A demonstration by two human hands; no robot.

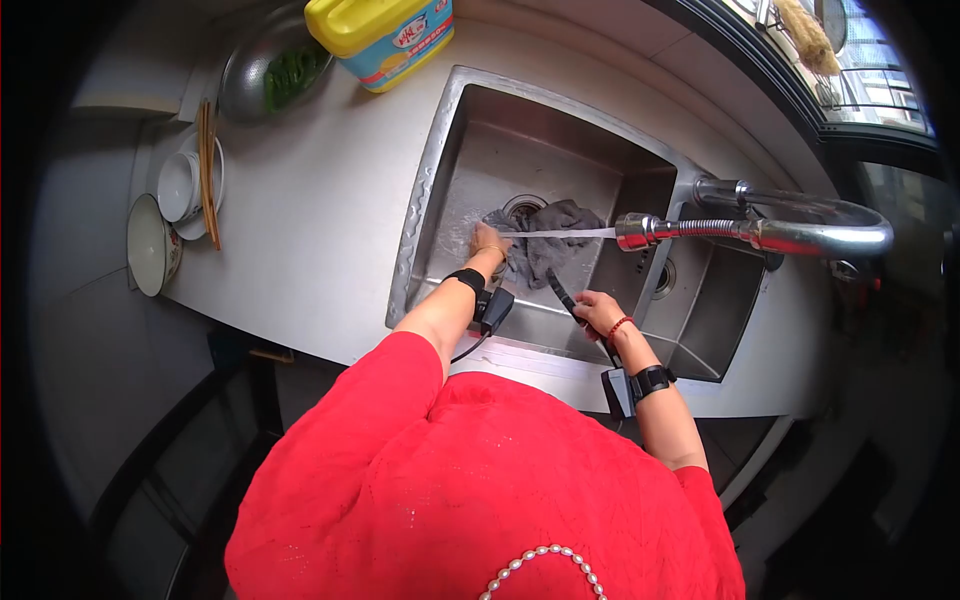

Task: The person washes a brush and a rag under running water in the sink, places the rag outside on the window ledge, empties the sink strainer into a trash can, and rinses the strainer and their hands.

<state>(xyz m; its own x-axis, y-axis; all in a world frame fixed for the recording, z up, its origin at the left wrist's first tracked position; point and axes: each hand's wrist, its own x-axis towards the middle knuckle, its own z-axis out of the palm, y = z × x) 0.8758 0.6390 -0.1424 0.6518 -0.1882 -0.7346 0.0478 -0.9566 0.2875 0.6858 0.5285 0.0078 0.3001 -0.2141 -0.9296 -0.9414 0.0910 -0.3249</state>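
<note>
Water runs from the metal faucet (640, 231) into the left basin of the steel sink (430, 190). A wet grey cloth (560, 225) lies in that basin, partly over the drain. My left hand (488, 240) is under the stream with its fingers closed on the cloth's left part. My right hand (600, 312), above the basin's front right side, is closed round a dark, long object that looks like a knife (562, 291), its tip pointing up and left toward the cloth.
A yellow jug (385, 40) stands behind the sink's left corner, beside a metal colander (245, 80) holding green vegetables (292, 78). White bowls (178, 187), wooden chopsticks (208, 170) and a larger bowl (150, 245) are at the counter's left end. The faucet arches over the right basin (710, 310).
</note>
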